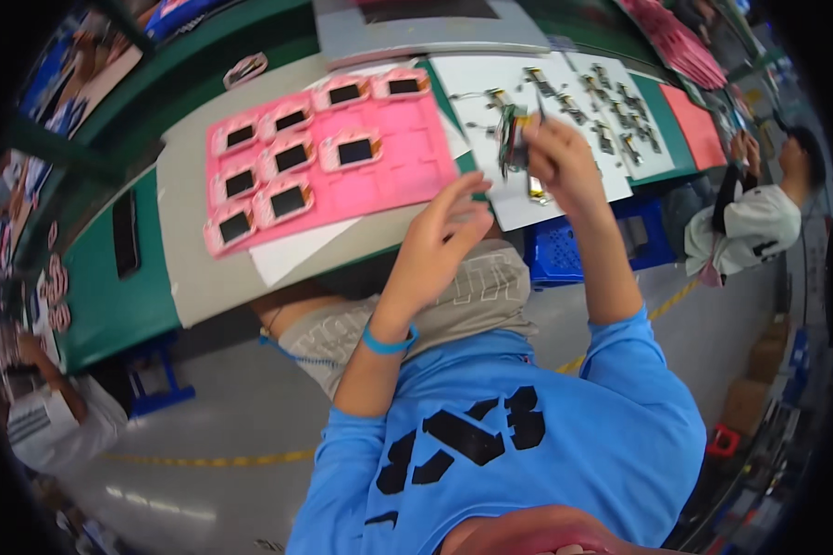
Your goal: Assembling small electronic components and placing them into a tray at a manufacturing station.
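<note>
Over the white sheet (pixel 491 208), my right hand (pixel 569 166) pinches a small circuit board with wires (pixel 512 139). The board is slightly blurred, and my fingertips partly cover it. My left hand (pixel 440 236) is held near the front right corner of the pink tray (pixel 416 139), fingers apart, with nothing seen in it. Several pink device housings with dark screens (pixel 353 152) lie in rows on that tray. Beyond my right hand, several small boards with wires and batteries (pixel 604 137) are spread across white sheets.
A grey metal case (pixel 426 35) stands at the back of the table. Far left on the green mat lies a black phone-like slab (pixel 126 236). A blue plastic stool (pixel 555 252) is below the table's right side. Other people sit at both sides; one in white (pixel 759 222) is at right.
</note>
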Available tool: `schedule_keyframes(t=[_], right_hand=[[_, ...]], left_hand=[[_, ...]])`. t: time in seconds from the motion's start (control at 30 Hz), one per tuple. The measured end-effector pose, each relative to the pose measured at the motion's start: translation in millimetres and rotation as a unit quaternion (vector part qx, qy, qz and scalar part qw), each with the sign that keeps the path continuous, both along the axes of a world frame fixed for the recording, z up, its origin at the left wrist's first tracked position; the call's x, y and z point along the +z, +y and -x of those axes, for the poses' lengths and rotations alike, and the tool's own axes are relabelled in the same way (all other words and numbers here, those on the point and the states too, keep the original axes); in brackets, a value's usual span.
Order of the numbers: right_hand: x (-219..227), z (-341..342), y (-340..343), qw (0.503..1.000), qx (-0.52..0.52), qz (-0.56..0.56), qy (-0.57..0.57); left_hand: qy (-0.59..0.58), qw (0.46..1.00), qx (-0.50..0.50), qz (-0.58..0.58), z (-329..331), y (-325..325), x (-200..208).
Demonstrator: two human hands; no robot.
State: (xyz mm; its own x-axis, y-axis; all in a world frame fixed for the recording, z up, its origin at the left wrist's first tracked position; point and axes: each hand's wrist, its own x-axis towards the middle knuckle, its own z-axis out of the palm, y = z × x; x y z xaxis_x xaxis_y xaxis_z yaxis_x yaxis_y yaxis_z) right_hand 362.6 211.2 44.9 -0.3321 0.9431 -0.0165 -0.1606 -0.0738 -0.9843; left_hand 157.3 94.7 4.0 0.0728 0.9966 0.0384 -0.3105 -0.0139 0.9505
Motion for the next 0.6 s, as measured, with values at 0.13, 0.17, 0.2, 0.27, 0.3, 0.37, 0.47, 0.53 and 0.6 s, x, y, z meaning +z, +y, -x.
schedule_keyframes(t=[0.13,0.17,0.2,0.27,0.3,0.37,0.47,0.53,0.6], right_hand=[[-7.2,56.2,-88.7,0.994,0.057,0.069,-0.067],[-11.9,62.4,-96.9,0.991,0.094,0.048,-0.083],[-16.5,68.0,-99.5,0.987,0.129,0.028,-0.096],[-16.6,81.3,-96.1,0.982,0.151,0.036,-0.110],[-13.9,86.0,-98.0,0.976,0.169,0.044,-0.134],[-13.9,96.3,-101.2,0.960,0.205,0.060,-0.183],[-29.8,113.4,-89.8,0.957,0.225,0.061,-0.172],[-44.6,122.9,-88.0,0.960,0.223,0.022,-0.171],[-45.9,123.5,-85.1,0.951,0.253,0.034,-0.172]], left_hand=[[-0.088,0.994,0.071,0.012,7.9,-24.2,-32.3],[-0.098,0.992,0.075,0.028,11.5,-31.2,-36.8],[-0.108,0.990,0.078,0.044,15.9,-36.7,-40.4],[-0.090,0.987,0.112,0.067,36.6,-45.6,-46.8],[-0.083,0.982,0.141,0.092,47.2,-55.2,-49.7],[-0.070,0.967,0.199,0.140,64.2,-71.2,-54.5],[-0.070,0.968,0.204,0.130,67.4,-85.9,-36.8],[-0.068,0.971,0.203,0.107,72.6,-87.0,-29.7],[-0.001,0.966,0.229,0.118,86.8,-97.4,-33.7]])
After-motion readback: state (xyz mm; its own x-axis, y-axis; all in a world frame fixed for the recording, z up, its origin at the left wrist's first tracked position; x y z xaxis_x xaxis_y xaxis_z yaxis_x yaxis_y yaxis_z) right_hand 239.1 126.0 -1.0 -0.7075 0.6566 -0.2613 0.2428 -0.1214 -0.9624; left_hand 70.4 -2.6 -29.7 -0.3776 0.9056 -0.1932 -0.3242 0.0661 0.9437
